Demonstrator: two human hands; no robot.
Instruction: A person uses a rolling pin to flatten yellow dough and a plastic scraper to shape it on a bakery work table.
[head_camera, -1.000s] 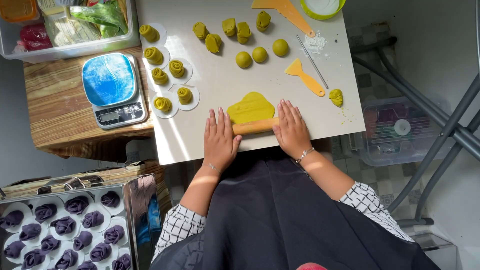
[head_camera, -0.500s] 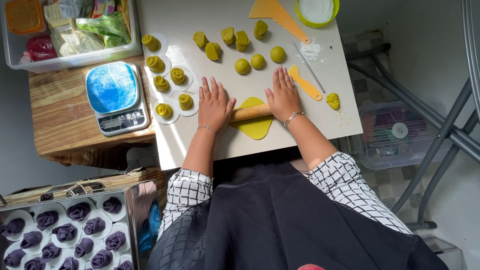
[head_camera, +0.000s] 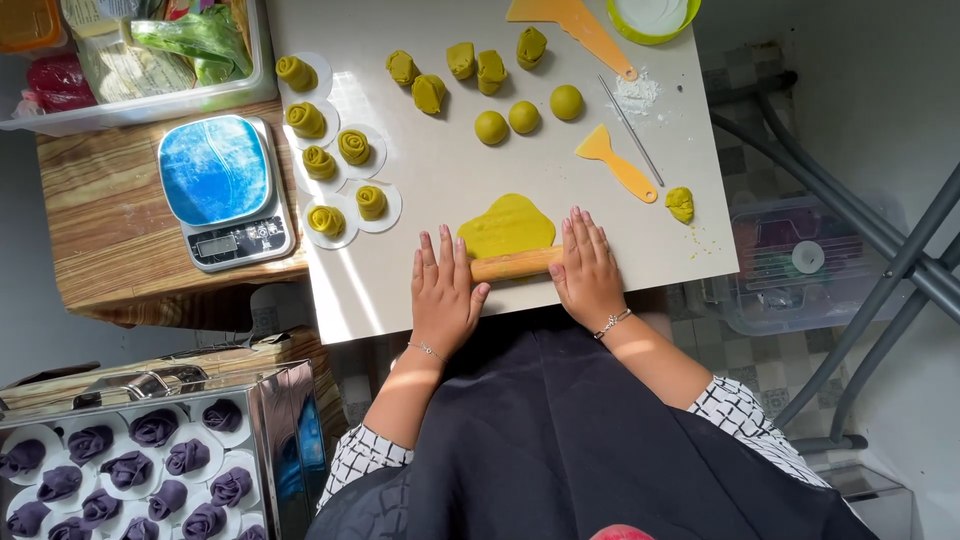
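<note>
My left hand (head_camera: 445, 295) and my right hand (head_camera: 588, 268) lie flat, palms down, on the two ends of a wooden rolling pin (head_camera: 515, 264). The pin rests across the near edge of a flattened sheet of yellow-green dough (head_camera: 507, 226) on the white board (head_camera: 450, 170). Both hands have fingers stretched forward, pressing on the pin. Beyond the dough sit three dough balls (head_camera: 522, 116) and several rough dough pieces (head_camera: 460, 68).
Several rose-shaped green buns on paper rounds (head_camera: 335, 165) line the board's left side. Orange scrapers (head_camera: 617, 162), a thin stick, flour and a dough scrap (head_camera: 680, 203) lie right. A blue-topped kitchen scale (head_camera: 222, 190) sits left; a tray of purple buns (head_camera: 120, 470) stands lower left.
The rolling pin and both hands have moved back toward me, from the middle of the dough sheet to its near edge. The sheet now lies mostly beyond the pin.
</note>
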